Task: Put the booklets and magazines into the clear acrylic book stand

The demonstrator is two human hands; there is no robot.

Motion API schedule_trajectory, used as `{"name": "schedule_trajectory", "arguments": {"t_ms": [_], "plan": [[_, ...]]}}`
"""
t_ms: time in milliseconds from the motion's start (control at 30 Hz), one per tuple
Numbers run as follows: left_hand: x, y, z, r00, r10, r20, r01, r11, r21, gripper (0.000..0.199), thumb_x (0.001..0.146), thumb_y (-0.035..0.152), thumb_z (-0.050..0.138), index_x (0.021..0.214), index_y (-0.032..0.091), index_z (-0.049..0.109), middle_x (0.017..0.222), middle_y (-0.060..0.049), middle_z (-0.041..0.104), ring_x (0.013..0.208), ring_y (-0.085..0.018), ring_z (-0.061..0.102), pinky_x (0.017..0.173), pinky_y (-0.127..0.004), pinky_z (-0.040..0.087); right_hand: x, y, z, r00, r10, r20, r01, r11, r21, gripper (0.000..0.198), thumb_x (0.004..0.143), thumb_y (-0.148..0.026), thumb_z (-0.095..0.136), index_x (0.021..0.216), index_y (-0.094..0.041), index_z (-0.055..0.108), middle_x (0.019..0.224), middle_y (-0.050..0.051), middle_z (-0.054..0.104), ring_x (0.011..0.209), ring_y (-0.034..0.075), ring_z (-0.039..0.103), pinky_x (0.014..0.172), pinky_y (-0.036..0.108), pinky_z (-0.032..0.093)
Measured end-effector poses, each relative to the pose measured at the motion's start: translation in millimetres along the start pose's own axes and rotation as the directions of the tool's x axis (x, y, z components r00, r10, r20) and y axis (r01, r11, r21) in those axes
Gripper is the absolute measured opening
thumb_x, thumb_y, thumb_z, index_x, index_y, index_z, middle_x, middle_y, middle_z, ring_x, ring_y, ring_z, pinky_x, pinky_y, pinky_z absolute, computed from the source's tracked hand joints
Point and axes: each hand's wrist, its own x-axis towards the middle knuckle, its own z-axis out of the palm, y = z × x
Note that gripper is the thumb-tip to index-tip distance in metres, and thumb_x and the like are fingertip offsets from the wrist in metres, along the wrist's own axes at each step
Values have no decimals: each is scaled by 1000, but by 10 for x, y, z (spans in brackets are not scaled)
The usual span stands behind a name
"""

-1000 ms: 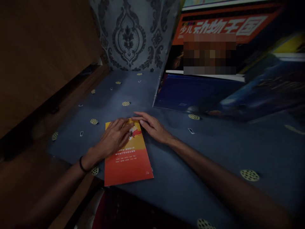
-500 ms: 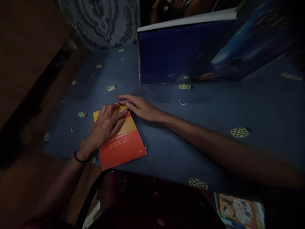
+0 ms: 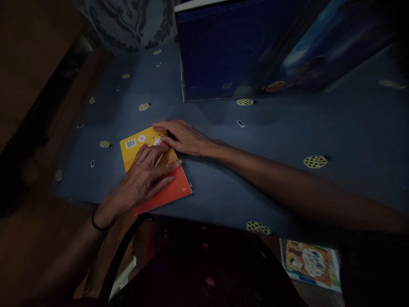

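A small book with a yellow and orange-red cover lies flat near the front edge of the table; a barcode and a round sticker show on its yellow part. My left hand, a dark band at its wrist, rests across the middle of the cover with fingers spread. At the book's far right corner is my right hand, its fingers stretched over the top edge and its thumb on the cover. Part of the cover print is hidden under the left hand.
Large dark blue books or boards stand upright at the back of the table. The blue tablecloth bears a pineapple pattern. Below the front edge on the right lies a colourful picture book. A patterned curtain hangs behind.
My left hand has slid down the cover toward me, uncovering the barcode and sticker. My right hand stays at the far corner. The whole view has shifted slightly.
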Motion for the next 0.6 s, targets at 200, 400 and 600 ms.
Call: {"name": "schedule_trajectory", "arguments": {"t_ms": [200,400,600], "plan": [[-187,182,43,996,79,50,-80,997,17,42,100,42,59,141,37,59,157,-8,44,148,-34,37,124,-66,19,0,-40,1,1000,5,16,-4,1000,-29,42,100,-19,44,141,-23,54,141,6,65,132,25,59,116,51,41],[-253,260,127,998,62,22,-64,994,90,50,98,42,62,146,36,54,159,-9,43,150,-34,36,124,-66,21,-7,-23,17,999,-2,46,8,992,-125,40,100,-20,45,139,-17,58,159,13,47,151,26,37,122,53,31],[-308,264,67,993,109,48,-115,983,146,46,101,39,57,147,32,53,159,-12,46,149,-33,38,121,-64,30,-10,-40,-15,999,-13,41,22,976,-217,40,100,-23,47,137,-15,60,149,16,55,138,29,49,116,51,37]]}}
